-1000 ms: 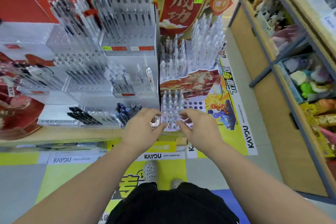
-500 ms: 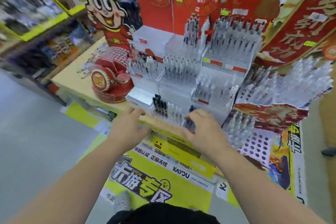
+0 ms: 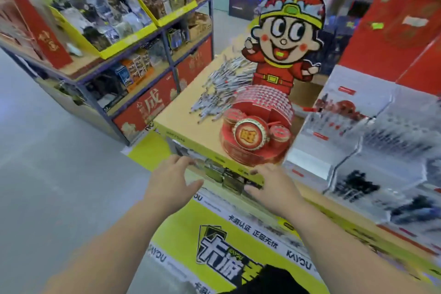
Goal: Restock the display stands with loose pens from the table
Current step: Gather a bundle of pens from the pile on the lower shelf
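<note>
A heap of loose pens [image 3: 219, 89] lies on the wooden table [image 3: 188, 126], behind a round red display [image 3: 256, 135]. Clear tiered pen stands [image 3: 372, 141] fill the right side, blurred by motion. My left hand [image 3: 170, 180] hovers in front of the table's near edge with fingers spread and nothing in it. Close to that same edge, below the red display, my right hand [image 3: 272, 186] is open too, with relaxed fingers. Neither hand touches a pen.
A cartoon figure cutout [image 3: 287, 33] stands behind the red display. A shelf rack [image 3: 128, 38] of boxed goods runs along the left across an aisle of grey floor [image 3: 47, 174]. A yellow banner [image 3: 229, 241] hangs on the table front.
The view has swung left, from the clear stands to the table corner with the loose pens. Both hands have left the stands and now hover at the table's front edge.
</note>
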A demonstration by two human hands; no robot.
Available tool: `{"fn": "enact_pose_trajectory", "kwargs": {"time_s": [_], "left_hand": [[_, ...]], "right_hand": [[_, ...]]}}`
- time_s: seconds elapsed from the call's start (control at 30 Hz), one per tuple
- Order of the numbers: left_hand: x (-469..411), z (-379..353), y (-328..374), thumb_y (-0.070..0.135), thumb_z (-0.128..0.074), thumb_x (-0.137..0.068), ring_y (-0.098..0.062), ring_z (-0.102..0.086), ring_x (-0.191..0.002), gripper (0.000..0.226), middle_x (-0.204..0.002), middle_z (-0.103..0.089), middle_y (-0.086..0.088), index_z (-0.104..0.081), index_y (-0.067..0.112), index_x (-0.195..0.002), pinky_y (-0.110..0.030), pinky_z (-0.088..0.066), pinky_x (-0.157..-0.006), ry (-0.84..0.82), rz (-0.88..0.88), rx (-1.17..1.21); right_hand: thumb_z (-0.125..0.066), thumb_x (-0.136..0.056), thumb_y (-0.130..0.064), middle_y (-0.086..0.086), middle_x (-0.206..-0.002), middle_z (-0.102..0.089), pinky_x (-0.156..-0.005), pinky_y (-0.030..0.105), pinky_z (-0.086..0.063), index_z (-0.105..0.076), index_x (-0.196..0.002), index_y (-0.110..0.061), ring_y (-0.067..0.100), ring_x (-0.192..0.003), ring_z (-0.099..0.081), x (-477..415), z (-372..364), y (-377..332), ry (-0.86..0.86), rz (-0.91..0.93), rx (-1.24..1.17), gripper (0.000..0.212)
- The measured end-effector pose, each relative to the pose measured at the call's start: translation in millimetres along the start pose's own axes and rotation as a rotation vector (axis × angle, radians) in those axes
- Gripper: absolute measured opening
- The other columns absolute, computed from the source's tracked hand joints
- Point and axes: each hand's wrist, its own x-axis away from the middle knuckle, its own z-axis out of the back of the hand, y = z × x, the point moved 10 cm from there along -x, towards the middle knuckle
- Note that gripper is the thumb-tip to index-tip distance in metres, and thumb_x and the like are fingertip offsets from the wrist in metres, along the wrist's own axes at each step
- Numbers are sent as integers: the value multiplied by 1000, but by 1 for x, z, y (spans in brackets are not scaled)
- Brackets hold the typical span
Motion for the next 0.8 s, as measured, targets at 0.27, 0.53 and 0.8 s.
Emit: {"fn": "enact_pose_trajectory", "kwargs": {"time_s": [0.27, 0.53, 0.8], "left_hand": [[-128, 36, -80, 62, -63, -90, -24, -48, -123, 62, -133, -52, 1, -49, 27, -140, -38, -46, -99, -117, -105, -26], [-281, 50, -114, 64, -62, -89, -22, -51, -122, 65, -140, -49, 2, -46, 29, -142, -39, -47, -100, -216, -195, -124], [-422, 47, -124, 68, -59, -89, -23, -45, -133, 69, -145, -48, 3, -43, 31, -145, -41, -44, -107, -329, -326, -176]], "right_hand": [[-67, -91, -56, -6, -130, -52, -96, 35, -46, -58, -131, -29, 19, -122, -51, -110, -16, -82, -3, -96, -89, 49], [-63, -95, -55, -3, -149, -43, -103, 38, -44, -54, -136, -28, 23, -132, -47, -265, -18, -111, -57, -194, -227, 50], [-60, -97, -55, -3, -148, -41, -98, 38, -51, -53, -138, -31, 21, -118, -59, -358, -8, -109, -47, -392, -330, 48]]}}
